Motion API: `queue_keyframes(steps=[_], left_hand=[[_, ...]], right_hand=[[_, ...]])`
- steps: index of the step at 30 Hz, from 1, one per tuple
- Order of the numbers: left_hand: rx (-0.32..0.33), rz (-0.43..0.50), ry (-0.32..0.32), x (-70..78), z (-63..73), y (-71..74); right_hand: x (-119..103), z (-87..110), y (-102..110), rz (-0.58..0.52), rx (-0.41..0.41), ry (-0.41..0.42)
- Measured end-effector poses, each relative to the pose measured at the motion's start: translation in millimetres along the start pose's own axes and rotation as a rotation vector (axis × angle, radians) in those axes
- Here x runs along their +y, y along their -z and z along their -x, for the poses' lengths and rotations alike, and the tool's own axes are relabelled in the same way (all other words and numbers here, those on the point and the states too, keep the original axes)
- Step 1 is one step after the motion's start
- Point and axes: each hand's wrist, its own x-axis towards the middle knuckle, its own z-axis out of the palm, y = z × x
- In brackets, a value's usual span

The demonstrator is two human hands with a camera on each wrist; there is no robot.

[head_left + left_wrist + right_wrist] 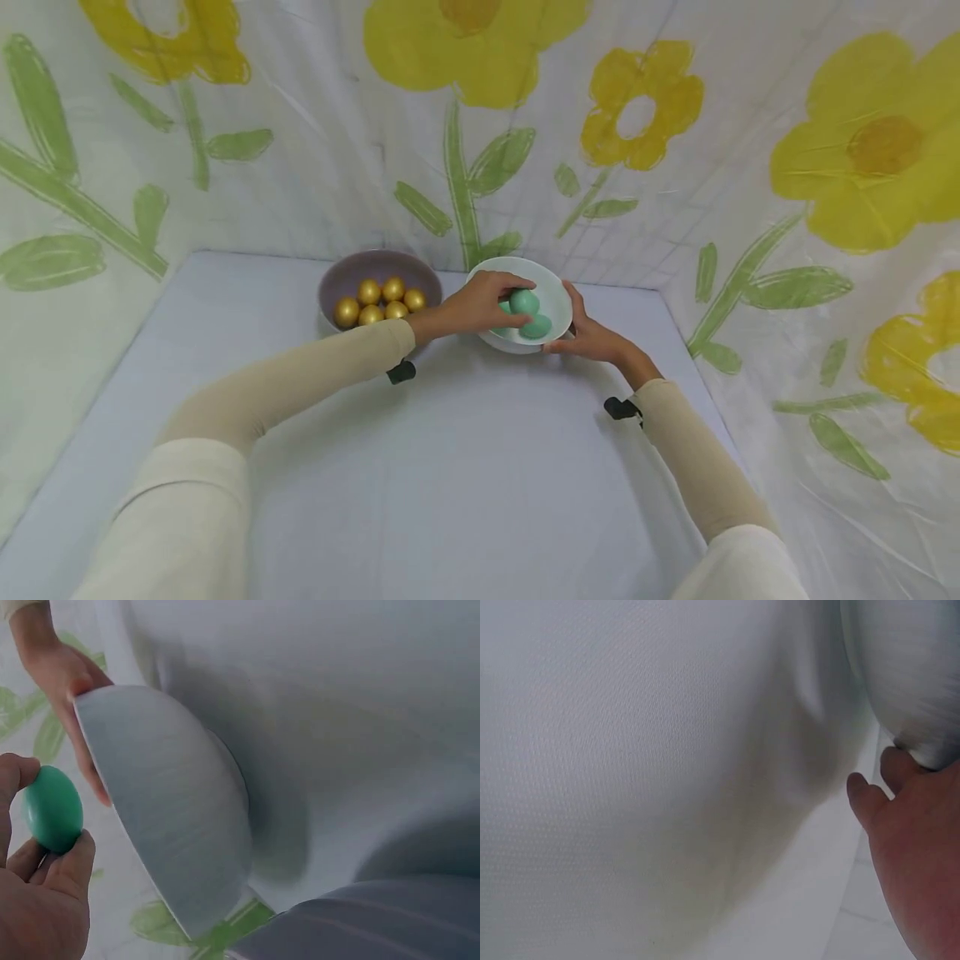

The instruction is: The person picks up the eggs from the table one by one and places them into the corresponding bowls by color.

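Over the white bowl (557,293), my left hand (477,302) pinches a green egg (54,809) between thumb and fingertips. The left wrist view shows that egg apart from the bowl's rim. Inside the bowl lie more green eggs (536,327), partly covered by the left hand and the held egg. My right hand (594,337) grips the right side of the bowl, thumb toward the near edge and fingers farther back. In the right wrist view, fingers (900,766) touch the bowl's outer wall; the rest of the grip is cut off there.
A purple-brown bowl (335,284) with several shiny gold eggs (369,292) stands left of the white bowl, beneath the left forearm. Both are at the far edge of a table with a pale cloth (450,467). A flower-printed curtain (315,150) hangs behind and at the sides.
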Motion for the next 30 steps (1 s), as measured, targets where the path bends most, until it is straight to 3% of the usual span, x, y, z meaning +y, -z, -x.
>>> queue_keyframes(steps=[4, 11, 17, 23, 30], left_hand=[[-0.056, -0.058, 0.005, -7.9, -11.2, -4.0], [-0.209, -0.201, 0.050, -18.3, -27.8, -11.8], [-0.268, -0.250, 0.083, -29.8, -33.1, -18.7], [-0.319, -0.292, 0.102, -32.0, -34.4, -22.1], [-0.423, -0.462, 0.120, -26.3, -42.3, -28.3]], right_hand=[[-0.5, 2.0, 0.2, -0.007, 0.005, -0.006], [1.4, 0.8, 0.7, -0.016, 0.012, 0.010], [3.7, -0.6, 1.1, -0.008, 0.008, 0.031], [2.9, -1.4, 0.9, -0.025, 0.007, 0.042], [5.2, -2.3, 2.8, -0.007, 0.014, 0.037]])
